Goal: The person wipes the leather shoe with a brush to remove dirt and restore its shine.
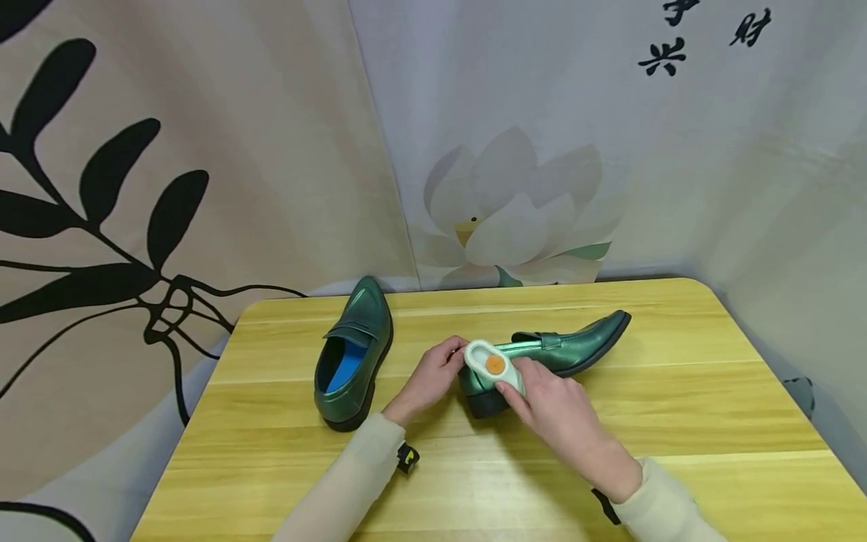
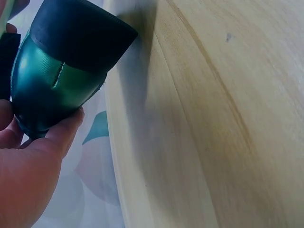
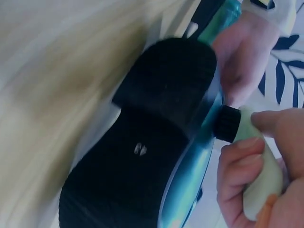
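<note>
A dark green loafer [image 1: 576, 346] lies tilted on its side, toe to the right, its black sole [image 3: 128, 166] facing the right wrist camera. My left hand [image 1: 433, 375] grips it at the heel end, fingers and thumb around the collar [image 2: 40, 126]. In my right hand [image 1: 562, 418] is a pale green-white shoe brush [image 1: 512, 376] with an orange button. Its black bristle head [image 3: 228, 123] meets the loafer's side near the heel. The matching loafer [image 1: 352, 331] stands upright to the left, with a blue insole showing.
The shoes are on a wooden table [image 1: 528, 482] with rounded far corners. Behind its back edge hangs a pale printed curtain [image 1: 284, 150] with leaves, a lotus flower and characters. The standing loafer is close to the left forearm.
</note>
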The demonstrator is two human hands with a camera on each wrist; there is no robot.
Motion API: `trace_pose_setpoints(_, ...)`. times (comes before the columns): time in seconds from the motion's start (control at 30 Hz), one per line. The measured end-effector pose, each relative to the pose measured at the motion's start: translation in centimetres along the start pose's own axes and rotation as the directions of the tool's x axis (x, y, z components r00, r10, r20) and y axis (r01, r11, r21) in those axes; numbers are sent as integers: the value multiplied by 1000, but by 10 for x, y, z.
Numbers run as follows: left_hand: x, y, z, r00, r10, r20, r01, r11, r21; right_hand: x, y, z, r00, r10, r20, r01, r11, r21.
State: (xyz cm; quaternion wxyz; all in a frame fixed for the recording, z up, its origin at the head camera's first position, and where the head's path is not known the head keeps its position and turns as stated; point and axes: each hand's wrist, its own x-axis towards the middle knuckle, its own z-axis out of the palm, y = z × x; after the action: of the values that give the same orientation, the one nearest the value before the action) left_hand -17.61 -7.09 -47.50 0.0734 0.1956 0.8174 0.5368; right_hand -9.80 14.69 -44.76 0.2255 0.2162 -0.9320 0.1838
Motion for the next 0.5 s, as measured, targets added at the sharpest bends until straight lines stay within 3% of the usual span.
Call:
trace_pose_setpoints(0.17, -1, -2, -1, 1000, -21, -2, 21, 1000, 9, 2, 3, -3, 993, 116, -26, -116, 993, 5)
trace_pose_setpoints(0.37, 0, -1, 0, 1000, -20, -7, 20, 1000, -9, 2, 0, -1, 996, 87, 29, -88, 996, 22)
trace_pose_setpoints(0.5, -1, 1, 2, 999, -34, 6, 34, 999, 7, -1, 11, -6, 988, 157, 4, -157, 987, 24)
